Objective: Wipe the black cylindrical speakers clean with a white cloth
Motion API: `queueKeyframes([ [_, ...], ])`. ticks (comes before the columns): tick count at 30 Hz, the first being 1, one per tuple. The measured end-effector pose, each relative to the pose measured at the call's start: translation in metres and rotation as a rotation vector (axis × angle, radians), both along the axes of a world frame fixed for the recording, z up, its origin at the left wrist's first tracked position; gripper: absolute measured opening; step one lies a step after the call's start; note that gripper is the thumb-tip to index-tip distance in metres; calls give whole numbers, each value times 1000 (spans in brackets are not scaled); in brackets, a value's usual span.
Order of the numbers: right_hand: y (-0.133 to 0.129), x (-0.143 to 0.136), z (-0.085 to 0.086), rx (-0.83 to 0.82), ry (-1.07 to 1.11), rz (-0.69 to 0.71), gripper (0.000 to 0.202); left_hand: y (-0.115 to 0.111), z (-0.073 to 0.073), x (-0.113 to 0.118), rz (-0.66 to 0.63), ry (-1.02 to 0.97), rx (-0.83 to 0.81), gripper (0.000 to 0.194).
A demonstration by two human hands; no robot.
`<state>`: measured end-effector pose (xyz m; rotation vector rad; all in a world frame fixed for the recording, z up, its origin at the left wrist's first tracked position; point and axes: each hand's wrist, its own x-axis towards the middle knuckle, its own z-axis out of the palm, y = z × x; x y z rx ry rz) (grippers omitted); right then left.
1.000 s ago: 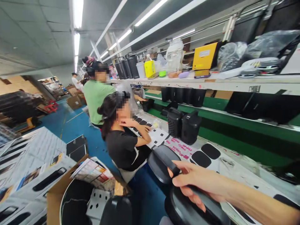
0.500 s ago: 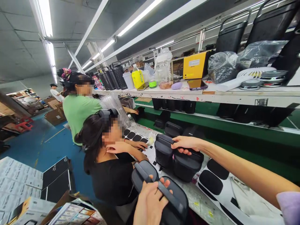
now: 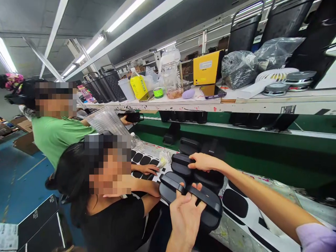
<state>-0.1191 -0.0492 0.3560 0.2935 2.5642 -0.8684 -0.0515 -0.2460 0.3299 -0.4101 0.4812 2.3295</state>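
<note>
The left hand (image 3: pixel 185 213) comes up from the bottom edge of the view, palm toward the camera, fingers (image 3: pixel 193 197) curled around the carrying strap of a black speaker (image 3: pixel 191 203). The grip is closed on the strap, with the fingertips hooked over its upper side, and the speaker hangs tilted, its top face turned toward the camera. This speaker sits just in front of the white workbench (image 3: pixel 236 231), over its near edge.

The right hand (image 3: pixel 206 161) reaches in from the lower right on a long, nearly straight bare forearm, with a lilac sleeve (image 3: pixel 316 238) at the elbow end. It lies palm down on a second pair of black speakers (image 3: pixel 195 171) standing on the workbench, fingers bent loosely over the top handle of one of them. Whether they actually clamp the handle or only rest on it cannot be told.

On the workbench beside those speakers lie white sheets with black oval pads (image 3: pixel 236 203). Left of the workbench sit two other people: one in a black shirt (image 3: pixel 118 224), resting a hand on the sheets, and one farther off in a green shirt (image 3: pixel 56 138). Above the workbench runs a shelf (image 3: pixel 236 103) carrying a yellow bottle (image 3: pixel 138 85), a clear jug (image 3: pixel 172 75), a yellow box (image 3: pixel 206 68) and a phone (image 3: pixel 212 91).
</note>
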Motion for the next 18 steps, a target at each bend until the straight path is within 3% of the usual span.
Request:
queueKeyframes([
  [5, -3, 10, 0, 116, 203, 4, 29, -1, -15, -4, -5, 27, 46, 32],
  [9, -20, 56, 1, 225, 467, -66, 34, -7, -19, -4, -45, 50, 87, 30],
  [11, -35, 89, -11, 131, 509, -25, 38, -10, -21, -2, -71, 82, 109, 28],
  [13, -51, 118, -33, -133, 435, -11, 56, -14, -24, 0, -106, 118, 119, 27],
  [15, -66, 134, -57, -329, 419, -166, 62, -19, -28, 1, -151, 138, 98, 31],
  [18, -79, 137, -80, -462, 557, -485, 49, -26, -29, -6, -248, 175, -51, 33],
])
